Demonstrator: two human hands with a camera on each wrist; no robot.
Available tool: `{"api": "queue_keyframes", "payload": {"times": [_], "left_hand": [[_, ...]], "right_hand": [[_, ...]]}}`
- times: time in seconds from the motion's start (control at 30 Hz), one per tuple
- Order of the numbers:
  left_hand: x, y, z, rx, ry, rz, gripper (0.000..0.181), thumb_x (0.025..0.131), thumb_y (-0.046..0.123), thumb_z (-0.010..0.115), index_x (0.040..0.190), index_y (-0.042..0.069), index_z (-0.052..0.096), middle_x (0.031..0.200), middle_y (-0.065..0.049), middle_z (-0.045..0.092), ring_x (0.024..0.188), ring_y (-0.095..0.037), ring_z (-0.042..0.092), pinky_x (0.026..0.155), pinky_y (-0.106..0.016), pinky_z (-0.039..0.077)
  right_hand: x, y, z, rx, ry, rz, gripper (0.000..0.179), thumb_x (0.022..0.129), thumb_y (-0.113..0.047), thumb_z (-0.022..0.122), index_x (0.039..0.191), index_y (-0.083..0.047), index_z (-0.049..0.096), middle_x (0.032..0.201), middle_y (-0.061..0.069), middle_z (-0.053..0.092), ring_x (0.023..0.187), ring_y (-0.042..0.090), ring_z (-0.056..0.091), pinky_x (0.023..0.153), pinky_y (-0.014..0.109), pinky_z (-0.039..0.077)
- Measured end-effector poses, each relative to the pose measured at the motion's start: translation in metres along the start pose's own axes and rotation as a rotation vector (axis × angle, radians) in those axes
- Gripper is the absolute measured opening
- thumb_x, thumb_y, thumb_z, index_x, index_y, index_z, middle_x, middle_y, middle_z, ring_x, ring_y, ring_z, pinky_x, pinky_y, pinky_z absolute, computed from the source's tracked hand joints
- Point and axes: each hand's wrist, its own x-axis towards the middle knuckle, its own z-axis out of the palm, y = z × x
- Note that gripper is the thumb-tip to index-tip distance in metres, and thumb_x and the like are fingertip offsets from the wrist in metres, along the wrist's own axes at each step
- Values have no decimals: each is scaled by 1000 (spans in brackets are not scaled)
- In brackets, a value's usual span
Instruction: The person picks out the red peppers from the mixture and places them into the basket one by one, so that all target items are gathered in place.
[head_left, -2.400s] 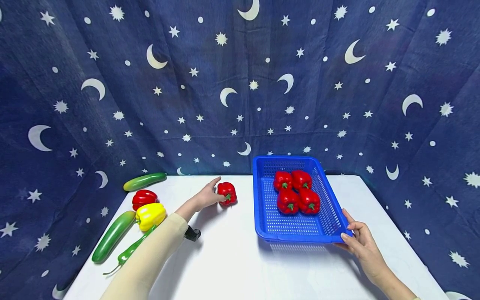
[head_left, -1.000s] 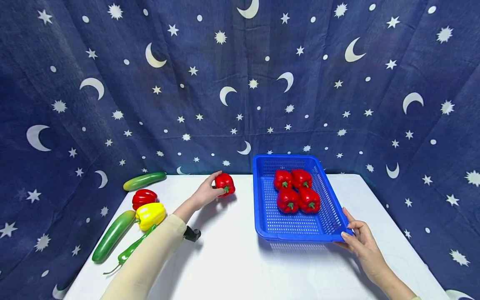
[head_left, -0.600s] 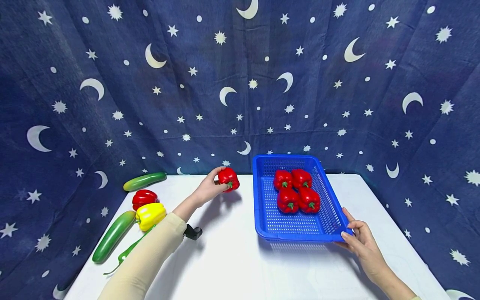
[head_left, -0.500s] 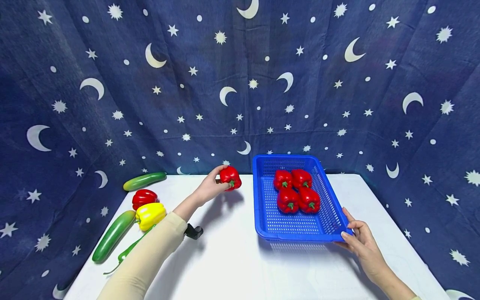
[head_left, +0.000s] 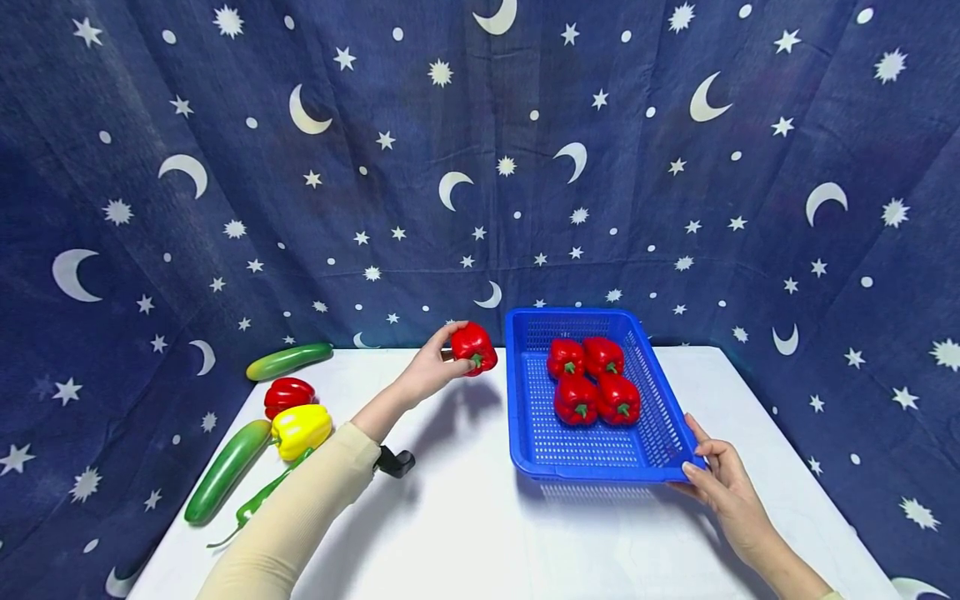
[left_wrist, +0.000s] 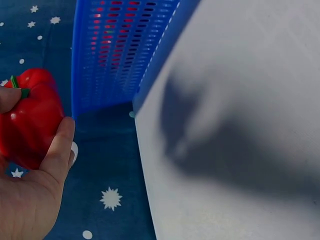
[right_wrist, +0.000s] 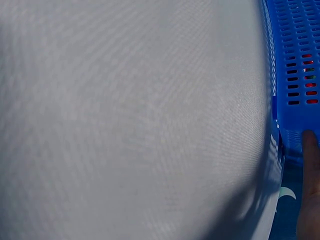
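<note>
We've got the left hand [head_left: 431, 371] holding a glossy red bell pepper with a short green stem [head_left: 472, 346] up off the white-topped table [head_left: 465, 533], just beside the blue perforated plastic basket [head_left: 600, 475]. Over at that basket's near right corner, the right hand [head_left: 723, 492] pinches the rim, thumb on top; we'd judge that's to steady it, while the raised hold on the pepper looks meant to clear the side wall. Four matching red bell peppers [head_left: 576, 398] sit clustered inside. Now the fingers: we see the held pepper pinched between the left thumb, close by the stem, and a finger along its opposite side. The remaining left fingers are hidden, so we can't tell how they lie.
</note>
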Motion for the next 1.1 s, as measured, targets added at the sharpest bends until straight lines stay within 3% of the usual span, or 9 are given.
{"api": "queue_keyframes", "payload": {"times": [0.5, 1.1], "left_hand": [[-3, 26, 19, -1, -56, 19, 72, 87, 14, 75, 151, 23, 45, 142, -11, 49, 123, -36, 58, 94, -44, 57], [-9, 53, 47, -26, -184, 84, 70, 89, 10, 73, 152, 26, 45, 148, -6, 45, 128, -33, 55, 91, -41, 58]], "right_hand": [[1, 1, -1, 5, 1, -6, 16, 106, 3, 42, 118, -6, 37, 170, -3, 20, 133, -2, 45, 88, 29, 58], [0, 2, -1, 2, 4, 0, 16, 107, 3, 41, 119, -7, 37, 170, -2, 19, 134, 0, 46, 88, 28, 57]]}}
